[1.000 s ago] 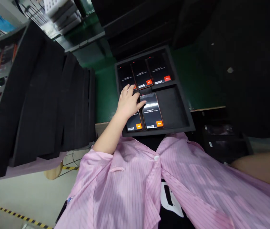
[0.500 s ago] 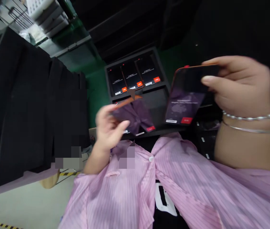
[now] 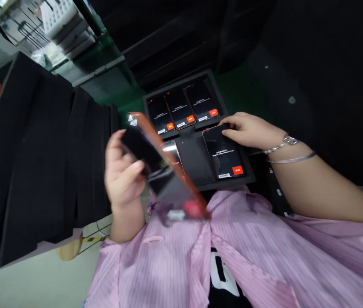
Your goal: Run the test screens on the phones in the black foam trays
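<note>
My left hand [image 3: 125, 175] grips a smartphone [image 3: 165, 179] by its side, tilted and blurred, raised before my shirt; its orange edge faces right. At the front right of a black tray [image 3: 197, 169], my right hand [image 3: 252, 130] pinches the upper corner of another smartphone [image 3: 222, 152], whose lit screen shows white text and a red button. Three more phones fill the tray's back row, among them the middle phone [image 3: 181, 110]. Partly hidden behind the raised phone, one phone [image 3: 174, 154] lies at the tray's front left.
Black trays [image 3: 40, 158] stand stacked on the left, with phones showing in one at the far left. White perforated trays [image 3: 61, 19] are piled at the upper left. The green work surface [image 3: 235, 81] borders the phone tray; dark material rises behind it.
My right hand has come down and left, bringing its phone to the tray's front right. My left hand has moved left and turned its phone so the orange edge faces right.
</note>
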The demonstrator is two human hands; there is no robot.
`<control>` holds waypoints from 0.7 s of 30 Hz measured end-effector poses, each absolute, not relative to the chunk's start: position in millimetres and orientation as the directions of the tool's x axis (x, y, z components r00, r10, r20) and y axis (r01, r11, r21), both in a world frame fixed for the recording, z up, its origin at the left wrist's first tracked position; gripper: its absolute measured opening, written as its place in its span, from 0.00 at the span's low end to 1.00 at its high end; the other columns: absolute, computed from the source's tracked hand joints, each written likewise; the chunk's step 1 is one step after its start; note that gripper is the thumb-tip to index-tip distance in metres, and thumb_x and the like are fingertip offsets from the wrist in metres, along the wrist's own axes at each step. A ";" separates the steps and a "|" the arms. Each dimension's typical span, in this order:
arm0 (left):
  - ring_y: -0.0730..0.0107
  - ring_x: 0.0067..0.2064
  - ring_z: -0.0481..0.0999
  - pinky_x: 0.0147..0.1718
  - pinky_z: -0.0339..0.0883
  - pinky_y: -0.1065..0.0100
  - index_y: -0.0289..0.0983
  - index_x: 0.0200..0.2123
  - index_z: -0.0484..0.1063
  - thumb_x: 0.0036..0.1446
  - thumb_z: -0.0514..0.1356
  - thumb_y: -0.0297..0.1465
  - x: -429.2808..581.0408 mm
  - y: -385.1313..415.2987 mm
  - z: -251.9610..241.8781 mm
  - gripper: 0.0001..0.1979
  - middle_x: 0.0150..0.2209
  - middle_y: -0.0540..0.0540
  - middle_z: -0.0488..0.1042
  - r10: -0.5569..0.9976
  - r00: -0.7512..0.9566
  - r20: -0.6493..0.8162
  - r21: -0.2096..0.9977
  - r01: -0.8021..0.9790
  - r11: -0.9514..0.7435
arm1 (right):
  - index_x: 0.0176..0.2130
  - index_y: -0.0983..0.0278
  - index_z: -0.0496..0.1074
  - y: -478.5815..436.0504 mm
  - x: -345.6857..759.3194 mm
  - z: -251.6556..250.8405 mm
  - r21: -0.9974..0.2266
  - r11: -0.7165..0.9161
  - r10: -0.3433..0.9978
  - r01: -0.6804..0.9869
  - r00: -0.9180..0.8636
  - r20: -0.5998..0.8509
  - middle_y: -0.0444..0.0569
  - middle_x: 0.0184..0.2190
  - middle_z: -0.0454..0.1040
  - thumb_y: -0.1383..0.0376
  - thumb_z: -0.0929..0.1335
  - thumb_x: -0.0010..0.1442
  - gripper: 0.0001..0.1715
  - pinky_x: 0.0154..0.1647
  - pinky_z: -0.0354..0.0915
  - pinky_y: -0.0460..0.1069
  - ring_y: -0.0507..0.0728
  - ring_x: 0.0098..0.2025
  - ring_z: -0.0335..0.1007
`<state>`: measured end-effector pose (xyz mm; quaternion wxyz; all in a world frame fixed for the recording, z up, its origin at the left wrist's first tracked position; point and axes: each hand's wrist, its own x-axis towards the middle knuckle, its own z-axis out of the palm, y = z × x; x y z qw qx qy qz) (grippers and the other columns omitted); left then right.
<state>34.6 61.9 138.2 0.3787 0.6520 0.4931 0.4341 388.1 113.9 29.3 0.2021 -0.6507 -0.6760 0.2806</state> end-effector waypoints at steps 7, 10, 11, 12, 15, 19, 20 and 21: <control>0.63 0.36 0.85 0.37 0.80 0.61 0.40 0.70 0.51 0.66 0.62 0.33 91.9 110.0 54.9 0.34 0.43 0.45 0.82 0.829 0.421 -0.369 0.881 0.443 0.167 | 0.46 0.61 0.84 130.9 392.0 37.3 -0.313 0.127 0.962 0.941 -0.194 -0.194 0.57 0.44 0.79 0.57 0.69 0.57 0.21 0.43 0.72 0.61 0.68 0.40 0.76; 0.51 0.44 0.86 0.45 0.78 0.55 0.34 0.72 0.55 0.68 0.63 0.34 103.2 110.3 63.3 0.35 0.41 0.41 0.83 0.828 0.423 -0.369 0.628 0.770 -0.113 | 0.49 0.60 0.83 159.0 390.2 53.3 -0.393 0.210 0.967 0.895 -0.249 -0.049 0.55 0.44 0.80 0.54 0.68 0.61 0.22 0.45 0.72 0.63 0.69 0.42 0.76; 0.47 0.45 0.85 0.47 0.77 0.53 0.32 0.73 0.56 0.68 0.65 0.37 104.7 113.7 70.3 0.36 0.40 0.40 0.83 0.829 0.423 -0.366 0.507 0.838 -0.203 | 0.52 0.60 0.82 172.6 388.3 56.5 -0.427 0.234 0.969 0.873 -0.244 0.030 0.56 0.45 0.80 0.54 0.68 0.63 0.24 0.48 0.72 0.63 0.70 0.45 0.76; 0.45 0.47 0.85 0.48 0.76 0.52 0.32 0.73 0.57 0.68 0.66 0.40 105.0 120.3 77.8 0.38 0.41 0.39 0.84 0.835 0.421 -0.354 0.407 0.873 -0.267 | 0.55 0.61 0.81 188.0 385.8 57.4 -0.446 0.250 0.968 0.859 -0.230 0.100 0.57 0.46 0.80 0.54 0.68 0.64 0.25 0.51 0.72 0.64 0.71 0.48 0.75; 0.45 0.55 0.81 0.54 0.74 0.54 0.35 0.73 0.62 0.70 0.64 0.45 99.3 162.0 92.8 0.35 0.51 0.36 0.83 0.910 0.382 -0.163 0.315 0.894 -0.319 | 0.58 0.65 0.79 237.2 376.5 46.0 -0.427 0.238 0.967 0.873 -0.175 0.183 0.61 0.52 0.79 0.55 0.67 0.67 0.27 0.61 0.68 0.67 0.73 0.56 0.71; 0.43 0.66 0.71 0.65 0.65 0.52 0.35 0.61 0.77 0.73 0.59 0.48 78.9 239.9 83.7 0.26 0.62 0.33 0.76 0.980 0.180 0.084 0.255 0.947 -0.196 | 0.49 0.69 0.82 276.7 364.6 26.6 -0.406 0.210 0.975 0.889 -0.162 0.150 0.68 0.49 0.79 0.54 0.69 0.67 0.23 0.57 0.68 0.68 0.75 0.54 0.71; 0.41 0.66 0.70 0.65 0.65 0.51 0.34 0.58 0.79 0.73 0.58 0.49 72.5 254.1 77.9 0.26 0.60 0.32 0.75 0.990 0.124 0.064 0.225 0.965 -0.135 | 0.43 0.69 0.82 279.9 360.6 27.4 -0.412 0.234 0.970 0.880 -0.182 0.162 0.71 0.44 0.78 0.54 0.69 0.68 0.21 0.54 0.68 0.69 0.75 0.51 0.72; 0.39 0.66 0.70 0.64 0.66 0.49 0.33 0.56 0.81 0.72 0.58 0.51 66.4 264.3 71.5 0.28 0.59 0.30 0.75 0.996 0.082 0.031 0.203 0.975 -0.087 | 0.36 0.68 0.80 281.9 355.4 31.0 -0.422 0.278 0.958 0.863 -0.220 0.182 0.72 0.38 0.77 0.52 0.68 0.68 0.22 0.50 0.69 0.69 0.76 0.48 0.72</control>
